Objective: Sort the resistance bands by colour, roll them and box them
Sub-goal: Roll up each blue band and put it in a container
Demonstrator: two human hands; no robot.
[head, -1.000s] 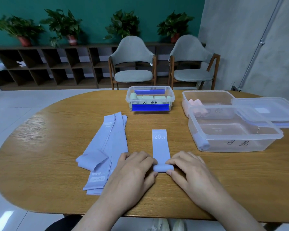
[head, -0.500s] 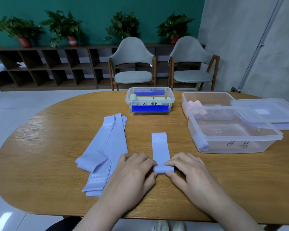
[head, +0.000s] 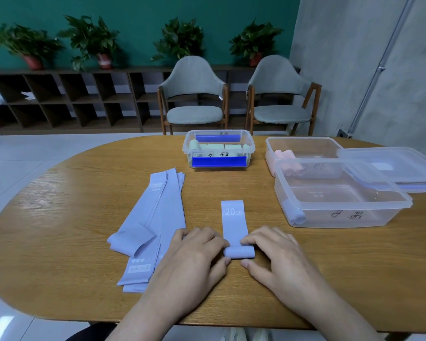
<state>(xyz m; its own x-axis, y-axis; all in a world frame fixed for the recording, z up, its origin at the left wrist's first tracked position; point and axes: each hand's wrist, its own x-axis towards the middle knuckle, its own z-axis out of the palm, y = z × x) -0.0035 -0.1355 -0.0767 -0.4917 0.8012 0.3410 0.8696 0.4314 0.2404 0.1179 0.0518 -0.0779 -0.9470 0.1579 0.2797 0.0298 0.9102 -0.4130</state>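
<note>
Both hands are pinching the rolled near end of the lilac band (head: 234, 223) lying on the bench (head: 59, 217), the left hand (head: 197, 254) and right hand (head: 276, 254) curling fingers and thumbs around the roll. If one side is getting pushed faster, the roll is probably going to skew into a cone; easing the pinch could let it spring open.

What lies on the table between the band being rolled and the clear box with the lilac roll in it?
In the head view, only bare wooden table lies between the band and the clear box. The right hand sits nearer the person, at the roll's end.
</note>
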